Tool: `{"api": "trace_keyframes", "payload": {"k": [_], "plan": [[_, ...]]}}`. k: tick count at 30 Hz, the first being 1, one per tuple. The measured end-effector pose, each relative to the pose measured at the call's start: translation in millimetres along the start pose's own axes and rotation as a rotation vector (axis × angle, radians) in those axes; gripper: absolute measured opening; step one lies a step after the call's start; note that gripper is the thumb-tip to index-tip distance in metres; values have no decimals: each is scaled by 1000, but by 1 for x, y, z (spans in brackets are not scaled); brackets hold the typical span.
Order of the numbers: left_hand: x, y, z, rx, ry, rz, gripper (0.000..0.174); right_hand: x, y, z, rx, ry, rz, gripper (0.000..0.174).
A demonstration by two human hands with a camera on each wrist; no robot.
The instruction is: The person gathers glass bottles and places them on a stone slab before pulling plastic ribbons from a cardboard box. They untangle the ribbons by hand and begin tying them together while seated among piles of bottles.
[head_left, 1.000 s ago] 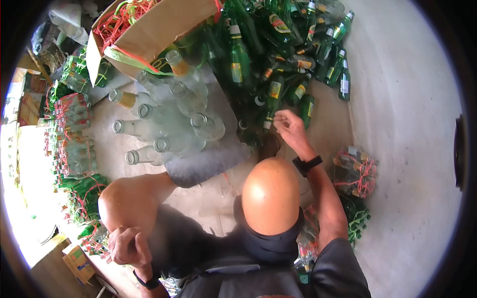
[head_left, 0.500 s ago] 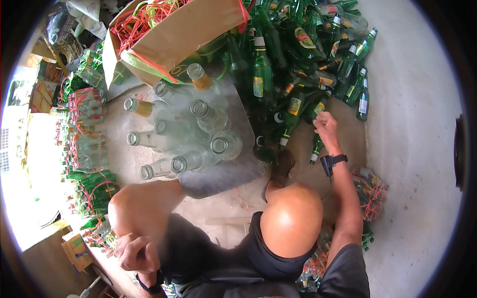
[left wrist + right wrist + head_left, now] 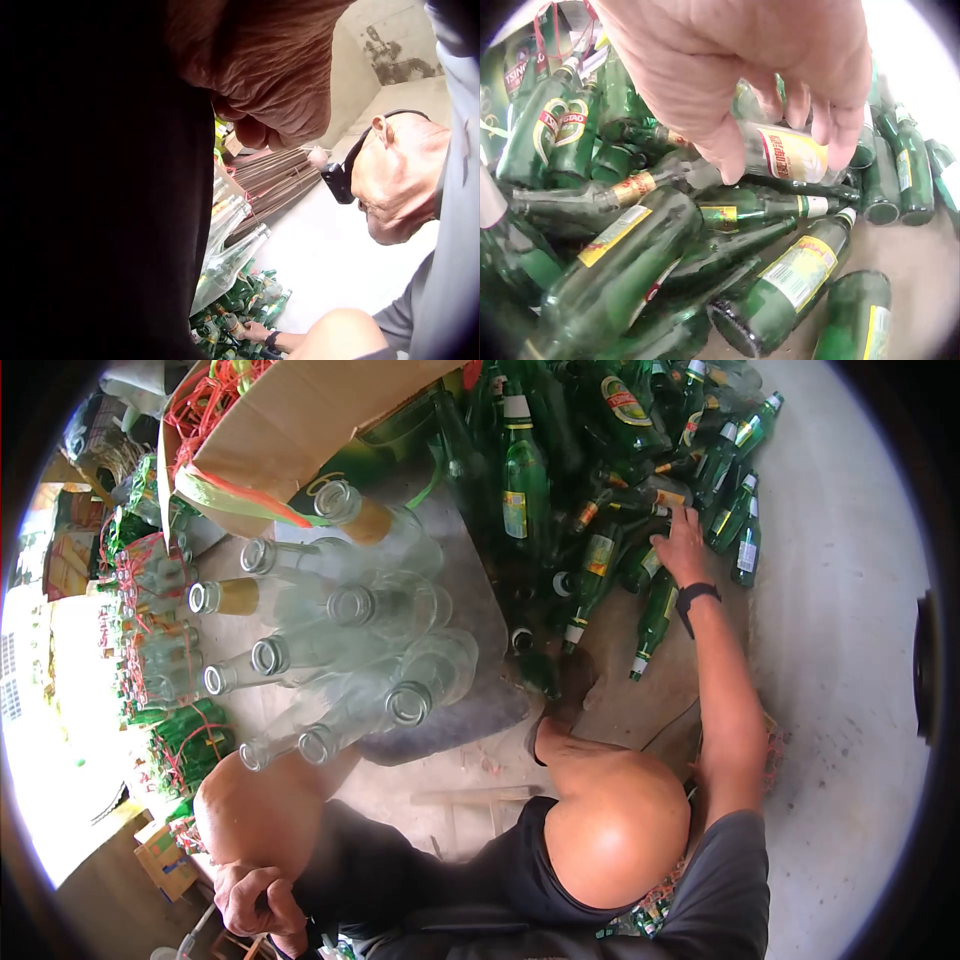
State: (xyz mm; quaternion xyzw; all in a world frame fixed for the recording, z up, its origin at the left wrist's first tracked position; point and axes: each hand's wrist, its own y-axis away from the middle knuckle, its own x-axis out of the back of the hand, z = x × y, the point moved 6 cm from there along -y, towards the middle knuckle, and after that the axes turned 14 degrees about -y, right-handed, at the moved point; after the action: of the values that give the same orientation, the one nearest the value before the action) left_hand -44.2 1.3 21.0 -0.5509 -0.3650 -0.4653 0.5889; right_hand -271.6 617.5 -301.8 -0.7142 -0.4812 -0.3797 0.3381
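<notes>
My right hand (image 3: 685, 550) reaches into a pile of empty beer bottles at the far right. In the right wrist view, its thumb and fingers curl round a clear glass bottle (image 3: 791, 154) with a yellow and white label, lying on its side among green bottles. A green bottle (image 3: 656, 622) lies on the floor just below that hand. By the left knee, my left hand (image 3: 255, 900) hangs with loosely curled fingers and nothing visible in it. Several clear glass bottles (image 3: 350, 605) stand close together on a grey board (image 3: 450, 730) between the hands.
A cardboard box (image 3: 300, 435) of red and green ties tilts behind the clear bottles. Tied bundles of bottles (image 3: 165, 665) line the left side. A pale wall (image 3: 850, 660) bounds the right. A wooden stool-like piece (image 3: 470, 797) shows between the legs.
My right hand has moved forward and right, away from the lone green bottle on the floor, to the clear bottle in the pile. The left hand stays by the knee; the head view has shifted.
</notes>
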Motion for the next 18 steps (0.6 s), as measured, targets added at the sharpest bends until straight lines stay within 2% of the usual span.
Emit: {"api": "trace_keyframes", "payload": {"k": [1, 7, 9, 16, 18], "plan": [[0, -1, -1, 6, 9, 23, 9, -2, -6, -2, 68, 19, -2, 70], [-2, -7, -1, 10, 46, -9, 5, -28, -47, 18, 95, 126, -86, 73], [-4, -12, 6, 2, 40, 4, 28, -35, -56, 21, 83, 159, -93, 75], [-6, -7, -2, 18, 13, 51, 34, -48, -76, 23, 109, 265, -124, 78], [-3, -2, -10, -28, 42, 93, 34, -52, -77, 23, 100, 285, -115, 77]]}}
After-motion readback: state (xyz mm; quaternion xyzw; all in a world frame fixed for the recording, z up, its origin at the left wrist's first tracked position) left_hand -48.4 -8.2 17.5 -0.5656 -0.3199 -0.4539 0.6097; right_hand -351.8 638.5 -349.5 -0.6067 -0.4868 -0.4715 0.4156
